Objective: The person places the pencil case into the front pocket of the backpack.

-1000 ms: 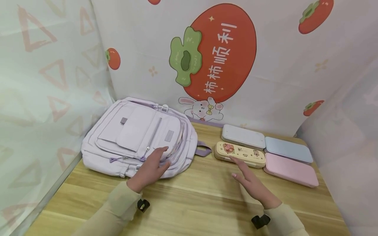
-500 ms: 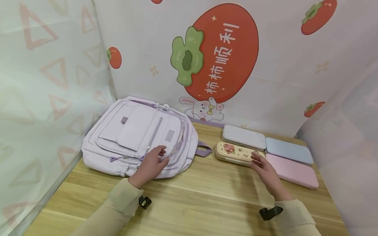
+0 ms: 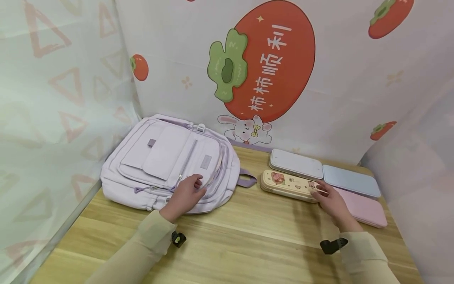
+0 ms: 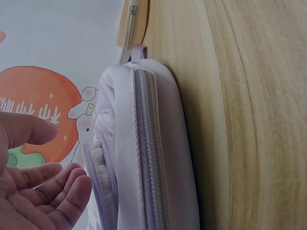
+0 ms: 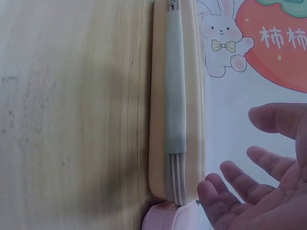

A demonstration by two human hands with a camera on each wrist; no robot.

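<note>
A pale lilac backpack (image 3: pixel 170 154) lies flat on the left of the wooden table, its front pockets facing up. My left hand (image 3: pixel 184 195) hovers over its near right part, fingers loosely bent and holding nothing. In the left wrist view that hand (image 4: pixel 43 187) is beside the backpack's zipped edge (image 4: pixel 148 153). To the right lies a cream pencil case (image 3: pixel 287 185) with printed pictures and a zip along its side (image 5: pixel 176 86). My right hand (image 3: pixel 333 203) is over its right end, overlapping it in the head view. The right wrist view shows loosely bent fingers (image 5: pixel 249 177) with nothing between them.
Around the cream case lie a white case (image 3: pixel 296 163) behind, a light blue case (image 3: pixel 351 181) at back right and a pink case (image 3: pixel 365 209) at right. Printed cloth walls (image 3: pixel 170 98) enclose the wooden table (image 3: pixel 241 240) at the back and sides.
My right hand has moved right, from near the middle of the cream pencil case to over its right end. My left hand stays over the backpack, its fingers a little more bent.
</note>
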